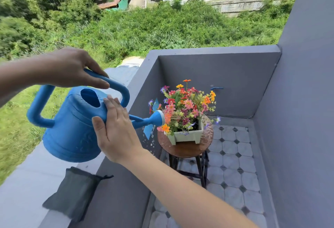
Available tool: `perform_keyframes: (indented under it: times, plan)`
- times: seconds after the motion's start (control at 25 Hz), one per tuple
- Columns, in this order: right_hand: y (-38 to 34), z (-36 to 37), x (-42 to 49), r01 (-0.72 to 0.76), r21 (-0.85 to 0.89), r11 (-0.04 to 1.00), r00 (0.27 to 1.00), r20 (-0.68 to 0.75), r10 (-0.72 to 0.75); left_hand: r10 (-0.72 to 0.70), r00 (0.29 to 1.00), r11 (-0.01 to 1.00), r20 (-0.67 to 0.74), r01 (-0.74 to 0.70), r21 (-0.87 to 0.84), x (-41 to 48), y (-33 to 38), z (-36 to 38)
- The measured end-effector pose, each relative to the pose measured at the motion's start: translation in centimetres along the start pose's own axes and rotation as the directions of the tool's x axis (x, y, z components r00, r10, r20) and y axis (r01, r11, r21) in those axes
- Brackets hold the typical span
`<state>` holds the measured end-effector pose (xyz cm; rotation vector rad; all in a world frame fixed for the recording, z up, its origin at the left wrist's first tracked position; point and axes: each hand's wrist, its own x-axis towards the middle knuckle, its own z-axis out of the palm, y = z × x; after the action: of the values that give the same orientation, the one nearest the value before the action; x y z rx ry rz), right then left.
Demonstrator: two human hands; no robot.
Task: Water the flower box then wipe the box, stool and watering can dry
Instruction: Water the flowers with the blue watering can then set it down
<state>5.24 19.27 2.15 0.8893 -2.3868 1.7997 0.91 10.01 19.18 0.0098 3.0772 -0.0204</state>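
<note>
A blue watering can (72,130) is tilted to the right, its rose at the flowers, and water drops fall from the spout. My left hand (72,67) grips the can's top handle. My right hand (115,130) lies flat against the can's side near the spout base. The pale green flower box (188,134), full of coloured flowers, stands on a round wooden stool (186,149) whose top looks wet. A dark grey cloth (72,193) lies on the ledge below the can.
Grey balcony walls (216,83) enclose a small tiled floor (235,164). A blue tap (216,88) sticks out of the far wall. The wide parapet ledge (27,182) runs along the left, with a drop to grass and bushes beyond.
</note>
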Motion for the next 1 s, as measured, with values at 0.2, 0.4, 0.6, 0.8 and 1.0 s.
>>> perform_keyframes:
  times: [0.2,0.4,0.6,0.8,1.0]
  plan:
    - [0.5,-1.6,1.0,0.000,-0.067,0.998,0.998,-0.065,-0.004,0.018,1.000,0.999,-0.013,-0.018,-0.051,1.1,1.2,-0.5]
    - [0.1,-3.1,4.0,0.023,-0.104,0.994,0.999,-0.042,-0.027,0.010,0.995,0.998,-0.100,-0.016,-0.061,2.6,0.5,-2.1]
    - [-0.8,-2.4,6.5,0.027,-0.086,0.996,0.999,0.033,-0.024,-0.026,0.992,0.999,-0.127,0.021,-0.040,3.0,-1.3,-3.2]
    - [-0.5,-0.7,6.2,0.026,-0.081,0.996,0.994,0.111,-0.017,-0.053,0.995,0.999,-0.082,0.053,-0.002,2.4,-2.7,-2.4]
    - [-0.2,-0.2,4.0,0.037,-0.060,0.997,0.998,0.061,-0.033,-0.034,0.998,0.999,-0.051,0.034,-0.003,1.8,-2.1,-1.4]
